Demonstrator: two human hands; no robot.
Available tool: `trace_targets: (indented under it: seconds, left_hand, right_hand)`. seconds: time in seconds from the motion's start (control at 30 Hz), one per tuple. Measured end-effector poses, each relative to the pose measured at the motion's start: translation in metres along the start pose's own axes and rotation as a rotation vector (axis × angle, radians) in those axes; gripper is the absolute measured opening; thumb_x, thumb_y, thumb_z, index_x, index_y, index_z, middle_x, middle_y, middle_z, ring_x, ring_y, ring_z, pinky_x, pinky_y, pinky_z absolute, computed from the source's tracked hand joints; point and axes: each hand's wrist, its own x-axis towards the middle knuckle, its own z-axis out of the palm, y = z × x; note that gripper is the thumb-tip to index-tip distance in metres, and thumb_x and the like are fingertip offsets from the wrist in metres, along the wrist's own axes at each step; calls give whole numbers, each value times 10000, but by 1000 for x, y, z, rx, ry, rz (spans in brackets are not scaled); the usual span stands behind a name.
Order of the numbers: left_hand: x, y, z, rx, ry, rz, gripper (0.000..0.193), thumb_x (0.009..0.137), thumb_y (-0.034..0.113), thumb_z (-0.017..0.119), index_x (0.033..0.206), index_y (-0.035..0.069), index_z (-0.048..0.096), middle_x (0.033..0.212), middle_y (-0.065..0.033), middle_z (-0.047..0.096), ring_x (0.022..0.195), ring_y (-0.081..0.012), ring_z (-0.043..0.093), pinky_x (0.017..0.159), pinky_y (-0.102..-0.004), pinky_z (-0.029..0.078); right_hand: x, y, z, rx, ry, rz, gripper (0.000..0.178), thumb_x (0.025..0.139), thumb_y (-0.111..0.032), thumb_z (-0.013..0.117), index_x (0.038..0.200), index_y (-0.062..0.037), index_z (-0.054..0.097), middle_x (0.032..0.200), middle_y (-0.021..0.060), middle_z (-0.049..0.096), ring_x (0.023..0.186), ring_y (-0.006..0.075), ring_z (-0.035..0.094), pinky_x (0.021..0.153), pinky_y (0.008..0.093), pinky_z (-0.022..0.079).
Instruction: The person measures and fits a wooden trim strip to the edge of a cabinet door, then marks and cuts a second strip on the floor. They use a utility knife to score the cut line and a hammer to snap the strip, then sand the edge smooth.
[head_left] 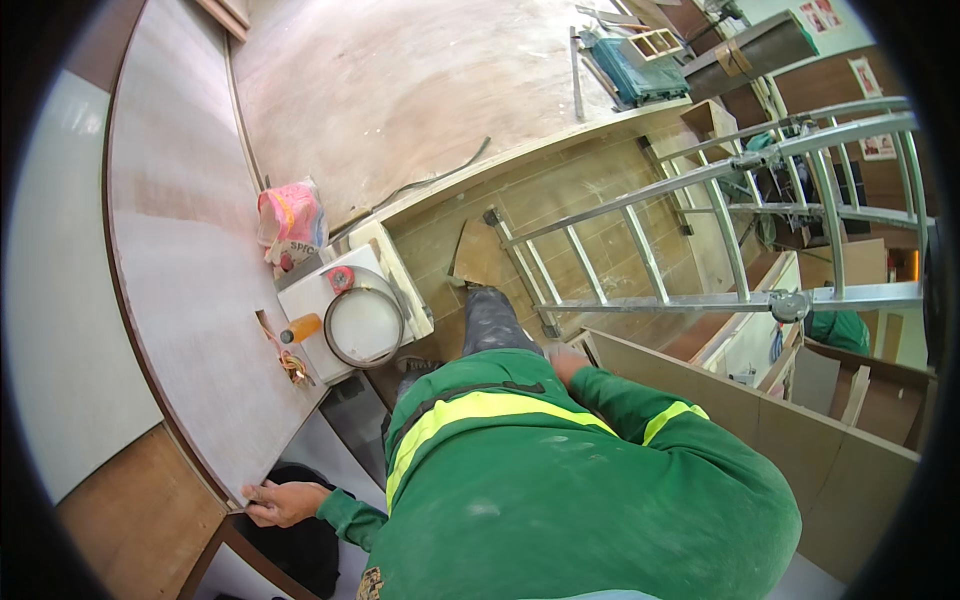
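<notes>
Green work clothing with a yellow band lies nearest the view, below and right of a round tub. Left of the tub runs a long pale panel; at its near corner, below and left of the tub, the left hand curls its fingers, though whether they clamp the edge or some small piece I cannot tell. Well apart from it, the right hand sits right of the tub, partly hidden behind the clothing, its grip unclear. Just left of the tub lies an orange bottle. Working at that corner seems the step in hand; the next move likely calls for a steady left-hand hold there.
</notes>
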Motion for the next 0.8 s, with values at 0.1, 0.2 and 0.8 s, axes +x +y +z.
trace_targets:
  seconds: [0.1, 0.2, 0.8]
  left_hand:
    - [-11, -1, -16, 47, -2, -67, 567, 1099, 407, 672, 1331, -110, 684, 1409, -226, 523, 1195, -344, 684, 947, -418, 670]
    - [-7, -9, -13, 21, 11, 3, 572, 1111, 411, 658, 1349, -109, 668, 1354, -215, 545, 1126, -306, 702, 895, -401, 671]
    - [18, -4, -20, 117, -53, -29, 572, 1137, 365, 612, 1413, -135, 610, 1363, -191, 514, 1189, -321, 684, 970, -405, 678]
  right_hand:
    - [-21, 82, 93, -132, -401, 169, 576, 1067, -346, 533, 1535, -11, 511, 1537, 268, 567, 1325, 451, 621, 1208, 572, 386]
    - [-30, 62, 97, -1, -446, 196, 534, 1051, -346, 553, 1475, -21, 553, 1482, 260, 599, 1286, 444, 642, 1158, 567, 417]
    - [37, 6, -4, -181, -466, -10, 337, 956, -345, 672, 1113, -78, 806, 1153, 212, 791, 1054, 400, 768, 860, 535, 600]
